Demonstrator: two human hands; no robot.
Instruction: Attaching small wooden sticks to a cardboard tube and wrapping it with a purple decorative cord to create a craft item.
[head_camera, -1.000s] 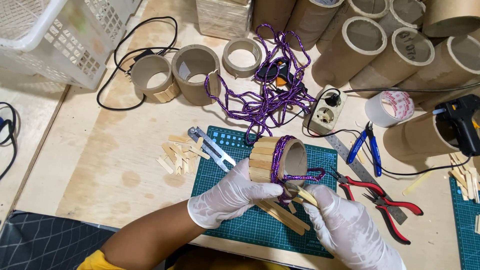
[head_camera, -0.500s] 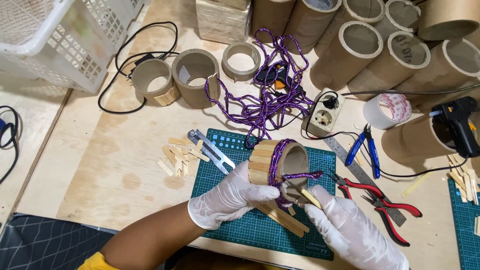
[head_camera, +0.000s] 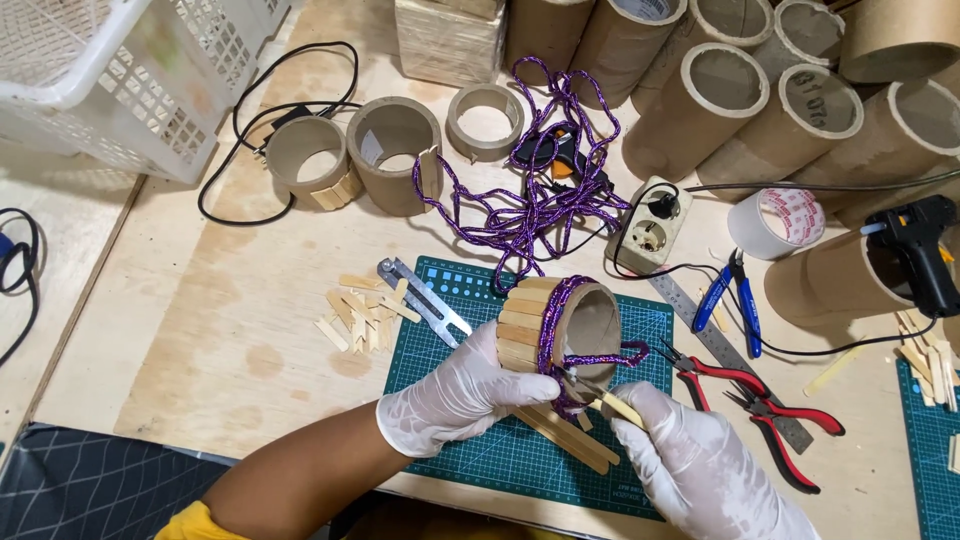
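Pale wooden worktop (head_camera: 200, 330), seen from above, crowded with craft supplies. A green cutting mat (head_camera: 520, 450) lies near the front edge, and both hands work over it in white gloves.

The left hand (head_camera: 455, 395) is curled closed around the side of a short cardboard tube (head_camera: 560, 325), fingers and thumb pressing its near side. The right hand (head_camera: 695, 465) is closed in a pinch on a thin pale stick (head_camera: 615, 403), whose tip meets the tube's lower edge beside the cord.

The tube lies on its side on the mat, its open end facing right. Flat wooden slats cover its outer wall, side by side. A purple cord (head_camera: 545, 335) wraps around the tube near its mouth, and a loop of it sticks out to the right. The cord runs back in a loose tangle toward the middle of the worktop.

Loose wooden sticks (head_camera: 360, 310) lie left of the mat, next to a metal tool (head_camera: 425, 300). Red-handled pliers (head_camera: 770, 400) and blue-handled pliers (head_camera: 730, 300) rest to the right, near a metal ruler (head_camera: 720, 345). Tall cardboard tubes (head_camera: 760, 90) stand along the back. A white plastic basket (head_camera: 120, 80) sits at the upper left, and a black glue gun (head_camera: 925, 250) at the far right.
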